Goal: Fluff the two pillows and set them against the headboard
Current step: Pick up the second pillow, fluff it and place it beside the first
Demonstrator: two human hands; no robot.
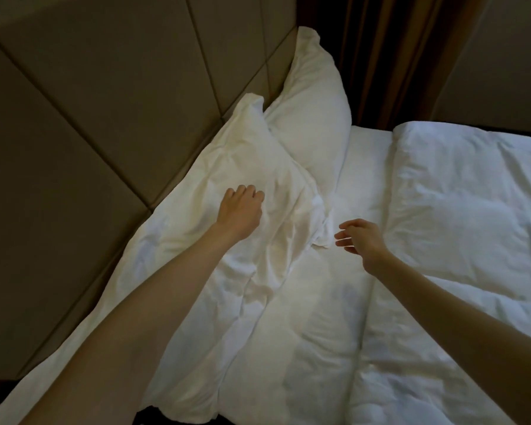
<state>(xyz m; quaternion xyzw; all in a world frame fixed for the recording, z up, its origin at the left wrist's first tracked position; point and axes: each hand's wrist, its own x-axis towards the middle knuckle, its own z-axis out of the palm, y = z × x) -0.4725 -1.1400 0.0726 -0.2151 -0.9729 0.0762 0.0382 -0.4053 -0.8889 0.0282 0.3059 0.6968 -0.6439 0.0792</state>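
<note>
Near rumpled white pillow lies slumped on the bed, its long edge touching the tan padded panel headboard. Far plump white pillow stands propped in the corner between headboard and brown curtain, its lower edge overlapped by the near one. Open white sheet lies between the pillows and the folded white duvet. Left hand rests knuckles-up on the near pillow, fingers curled, gripping nothing visible. Right hand hovers above the sheet, fingers loosely spread, empty.
</note>
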